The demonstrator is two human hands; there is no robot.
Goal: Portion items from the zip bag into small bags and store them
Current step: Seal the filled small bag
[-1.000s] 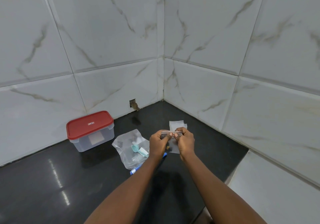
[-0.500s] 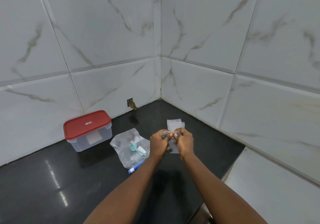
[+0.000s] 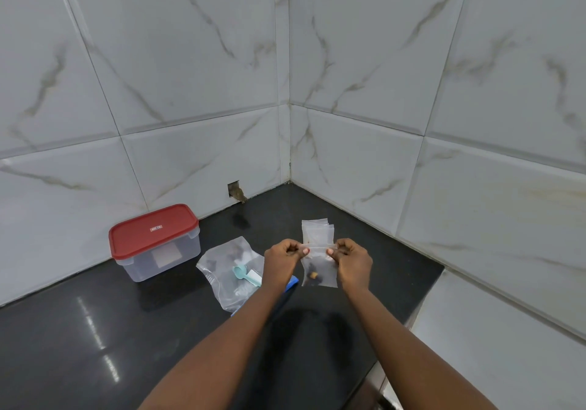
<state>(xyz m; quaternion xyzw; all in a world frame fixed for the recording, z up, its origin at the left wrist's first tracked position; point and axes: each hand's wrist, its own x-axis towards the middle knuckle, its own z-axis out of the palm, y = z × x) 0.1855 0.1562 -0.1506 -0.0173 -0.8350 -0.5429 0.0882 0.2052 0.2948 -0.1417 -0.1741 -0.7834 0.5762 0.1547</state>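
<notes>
- Left hand [image 3: 282, 259]: raised above the counter, fingers curled, thumb and forefinger pinching the left end of the small bag's top edge.
- Right hand [image 3: 352, 262]: level with the left, fingers curled, thumb and forefinger pinching the right end of the same edge.
- Small bag [image 3: 318, 271]: clear plastic, held off the counter between the two hands. Its top strip is stretched flat from one pinch to the other, and its body hangs below the thumbs.
- Contents of the small bag: a few dark pieces and one tan piece [image 3: 313, 275], gathered near the bottom, well below the fingertips.
- Stack of empty small bags [image 3: 317, 230]: clear and fanned slightly, lying on the counter just beyond the hands.
- Zip bag [image 3: 218, 282]: large, clear and crumpled, lying on the counter just left of the left hand, with dark items showing at its far end. Its blue zip strip [image 3: 293, 282] shows by the left wrist.
- Scoop [image 3: 240, 273]: pale teal, lying at the zip bag; whether inside it or on top of it cannot be told.
- Box [image 3: 136, 267]: clear plastic with a red lid [image 3: 153, 232] clipped on, standing to the left by the wall, apart from the zip bag.
- Counter [image 3: 95, 330]: glossy black, set in a corner of marbled white tiles.
</notes>
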